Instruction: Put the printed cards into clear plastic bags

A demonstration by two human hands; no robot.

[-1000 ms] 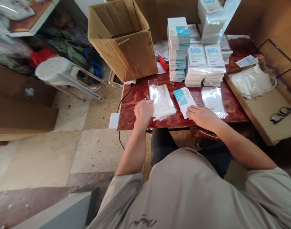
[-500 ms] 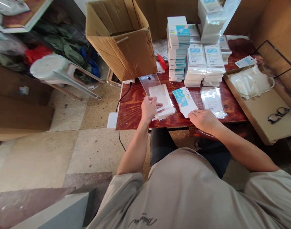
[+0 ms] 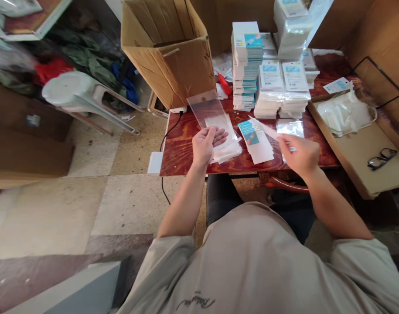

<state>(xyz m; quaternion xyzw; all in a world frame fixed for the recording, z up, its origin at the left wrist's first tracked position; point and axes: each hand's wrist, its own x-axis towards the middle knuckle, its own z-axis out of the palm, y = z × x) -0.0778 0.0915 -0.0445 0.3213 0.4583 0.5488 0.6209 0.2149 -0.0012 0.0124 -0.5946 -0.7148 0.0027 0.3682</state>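
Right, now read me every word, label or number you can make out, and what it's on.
"Bale...": script on the shirt; the remaining letters are unclear.
Fanned cards, tall card stack, bagged cards, card beside the tray: print too small or blurred to read.
Sticker on the left carton: too blurred.

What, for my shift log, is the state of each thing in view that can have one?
Left hand: pinching a clear bag.
Clear bag: held up; whether open, cannot tell.
Right hand: pinching a card.
Card: held at a tilt.
Printed cards: fanned, lying down.
Cardboard box: top open.
Tray: open.
Glasses: lying in tray.
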